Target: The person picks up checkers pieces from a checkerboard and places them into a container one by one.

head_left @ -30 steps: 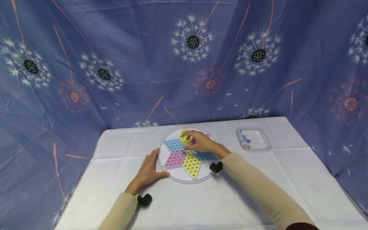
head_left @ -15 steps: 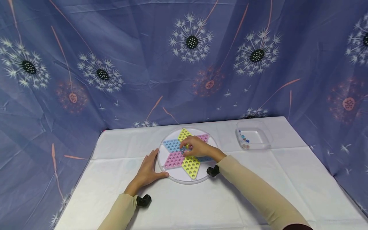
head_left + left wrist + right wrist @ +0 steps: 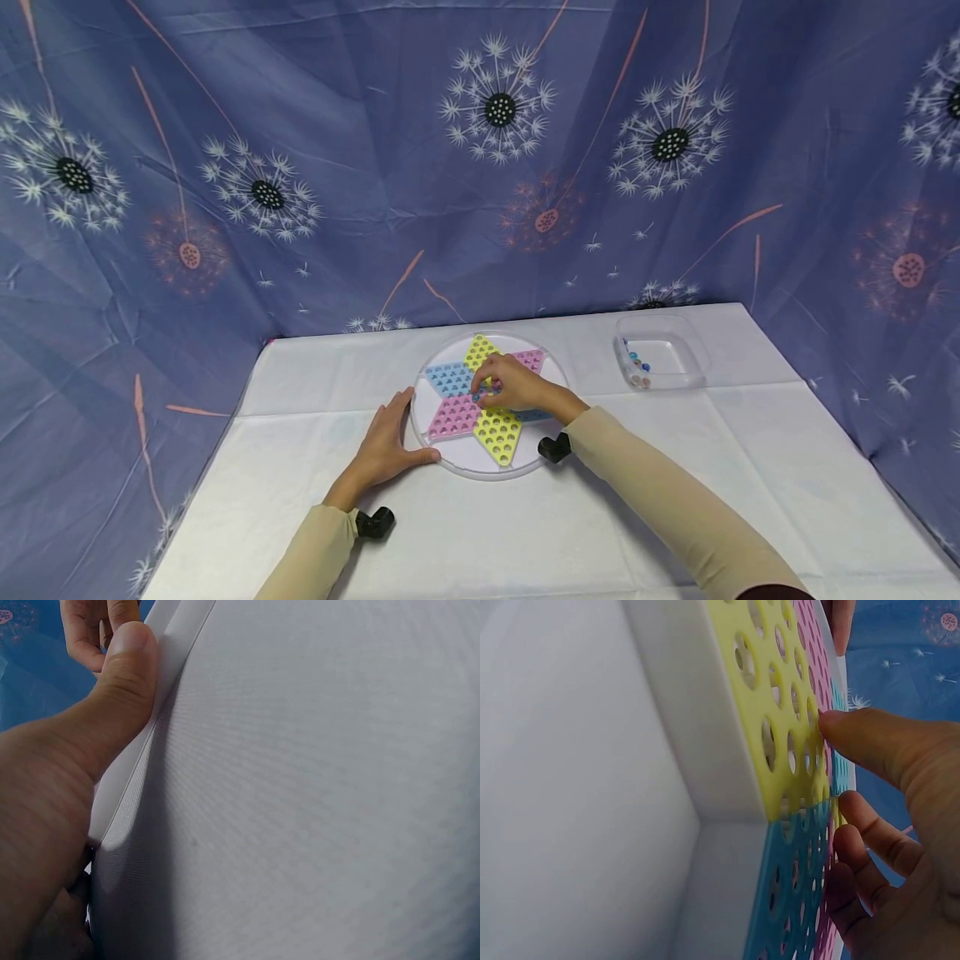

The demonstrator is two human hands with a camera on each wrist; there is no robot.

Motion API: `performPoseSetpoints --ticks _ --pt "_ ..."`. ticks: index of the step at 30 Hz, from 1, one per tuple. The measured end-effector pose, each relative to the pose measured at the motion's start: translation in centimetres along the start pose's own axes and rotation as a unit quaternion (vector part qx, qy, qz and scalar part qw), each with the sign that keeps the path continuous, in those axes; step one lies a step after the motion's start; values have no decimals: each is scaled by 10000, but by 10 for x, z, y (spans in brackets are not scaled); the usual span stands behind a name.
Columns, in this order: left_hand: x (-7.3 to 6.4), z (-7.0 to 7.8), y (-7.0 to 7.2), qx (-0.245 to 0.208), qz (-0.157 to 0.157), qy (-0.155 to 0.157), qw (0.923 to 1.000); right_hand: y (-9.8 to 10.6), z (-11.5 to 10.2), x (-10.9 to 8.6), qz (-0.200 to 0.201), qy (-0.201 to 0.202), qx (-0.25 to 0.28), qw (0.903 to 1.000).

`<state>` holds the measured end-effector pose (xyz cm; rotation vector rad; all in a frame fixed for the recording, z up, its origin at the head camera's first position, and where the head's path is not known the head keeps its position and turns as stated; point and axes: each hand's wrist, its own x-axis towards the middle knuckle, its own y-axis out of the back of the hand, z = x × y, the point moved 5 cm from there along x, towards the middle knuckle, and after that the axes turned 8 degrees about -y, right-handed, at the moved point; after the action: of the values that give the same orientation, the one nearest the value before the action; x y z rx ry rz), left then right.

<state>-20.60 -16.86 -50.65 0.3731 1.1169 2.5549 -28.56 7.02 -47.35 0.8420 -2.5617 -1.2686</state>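
Note:
A round white Chinese checkers board (image 3: 461, 467) with a star of yellow, pink and blue hole-filled points lies on the table. Against its left rim rests my left hand (image 3: 386, 446), fingers stretched along the edge and thumb at the lower edge; the left wrist view shows that thumb (image 3: 127, 675) touching the rim. Over the star's middle, my right hand (image 3: 521, 387) pinches a small blue marble (image 3: 476, 398) between thumb and forefinger, low on the board. The right wrist view shows the right thumb (image 3: 862, 735) at the yellow section, the marble hidden there.
A clear plastic container (image 3: 671, 358) with several marbles (image 3: 637, 367) gathered at its left side stands at the back right. White cloth (image 3: 480, 542) covers the table, and a blue dandelion-print curtain (image 3: 375, 167) hangs behind and around it.
My right hand has come slightly down and left from over the star's upper part to the blue marble, its fingers now drawn together there. The left hand stays at the rim.

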Motion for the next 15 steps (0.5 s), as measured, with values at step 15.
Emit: performPoseSetpoints --ticks 15 --pt "0 -1 0 12 49 -53 10000 1 -3 -1 -37 -34 -115 9999"
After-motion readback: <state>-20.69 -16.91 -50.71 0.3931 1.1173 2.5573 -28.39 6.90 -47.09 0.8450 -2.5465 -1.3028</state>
